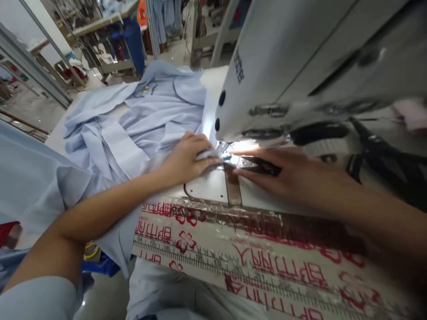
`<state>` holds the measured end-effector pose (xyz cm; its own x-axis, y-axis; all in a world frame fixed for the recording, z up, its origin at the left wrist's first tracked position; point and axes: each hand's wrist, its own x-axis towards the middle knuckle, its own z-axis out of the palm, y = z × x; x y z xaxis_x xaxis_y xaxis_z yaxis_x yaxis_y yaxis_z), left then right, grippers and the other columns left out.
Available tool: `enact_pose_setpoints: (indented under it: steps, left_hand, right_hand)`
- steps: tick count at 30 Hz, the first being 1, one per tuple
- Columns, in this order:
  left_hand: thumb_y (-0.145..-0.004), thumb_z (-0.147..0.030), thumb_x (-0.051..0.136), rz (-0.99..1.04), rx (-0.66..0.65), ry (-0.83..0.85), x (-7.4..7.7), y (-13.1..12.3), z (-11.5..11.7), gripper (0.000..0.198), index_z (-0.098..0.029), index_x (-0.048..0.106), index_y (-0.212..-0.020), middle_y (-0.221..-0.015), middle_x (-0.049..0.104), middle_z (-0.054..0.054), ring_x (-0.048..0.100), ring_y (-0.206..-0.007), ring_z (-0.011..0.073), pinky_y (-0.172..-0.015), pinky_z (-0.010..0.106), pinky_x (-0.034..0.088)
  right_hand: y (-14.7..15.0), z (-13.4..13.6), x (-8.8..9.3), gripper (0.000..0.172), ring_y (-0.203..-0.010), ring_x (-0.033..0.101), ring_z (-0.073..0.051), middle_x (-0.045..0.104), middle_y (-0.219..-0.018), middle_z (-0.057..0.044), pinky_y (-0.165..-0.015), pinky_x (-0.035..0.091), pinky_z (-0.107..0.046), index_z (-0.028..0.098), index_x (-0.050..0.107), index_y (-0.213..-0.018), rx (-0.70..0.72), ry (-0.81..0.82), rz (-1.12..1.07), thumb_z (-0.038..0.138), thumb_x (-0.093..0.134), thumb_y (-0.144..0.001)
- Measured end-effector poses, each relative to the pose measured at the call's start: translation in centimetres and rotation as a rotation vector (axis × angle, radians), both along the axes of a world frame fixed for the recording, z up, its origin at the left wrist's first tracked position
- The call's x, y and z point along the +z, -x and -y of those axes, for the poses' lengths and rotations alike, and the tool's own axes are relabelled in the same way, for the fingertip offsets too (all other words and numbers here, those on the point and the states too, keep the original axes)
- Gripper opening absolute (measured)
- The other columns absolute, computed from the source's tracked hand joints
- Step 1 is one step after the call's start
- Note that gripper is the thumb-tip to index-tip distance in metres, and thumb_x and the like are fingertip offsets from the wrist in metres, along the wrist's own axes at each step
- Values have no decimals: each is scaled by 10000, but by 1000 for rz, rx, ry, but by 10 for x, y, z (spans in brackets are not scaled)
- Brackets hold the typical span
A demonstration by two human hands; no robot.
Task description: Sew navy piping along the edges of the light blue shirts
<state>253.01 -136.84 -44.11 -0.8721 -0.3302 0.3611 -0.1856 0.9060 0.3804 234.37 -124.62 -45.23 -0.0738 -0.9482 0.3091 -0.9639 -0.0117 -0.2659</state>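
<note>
My left hand pinches an edge of a light blue shirt right beside the needle area of a sewing machine. The garment spreads in loose folds over the table to the left. On the other side of the needle, my right hand is closed around what look like small thread snips, dark at the handle with pale metal tips. Those tips point left, close to the fabric edge under the bright lamp. Glare and blur hide whether they touch it.
Clear tape covers a measuring strip with red print along the table's front edge. Black scissors, blurred, lie right of the machine's needle end. More pale blue cloth hangs at the left. Other workstations stand across the aisle.
</note>
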Motion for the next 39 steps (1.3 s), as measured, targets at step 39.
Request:
enact_pose_setpoints:
  steps: [39]
  left_hand:
    - [-938,-148,362,62,-354,439,10,-21,-20,221,-91,570,-983,-973,632,87,487,-1040,186,-933,342,448]
  right_hand:
    - [-16,-6,-3,322,-615,594,-172,674,-793,-10,-523,354,-280,213,602,-916,514,102,-177,94,461,-653]
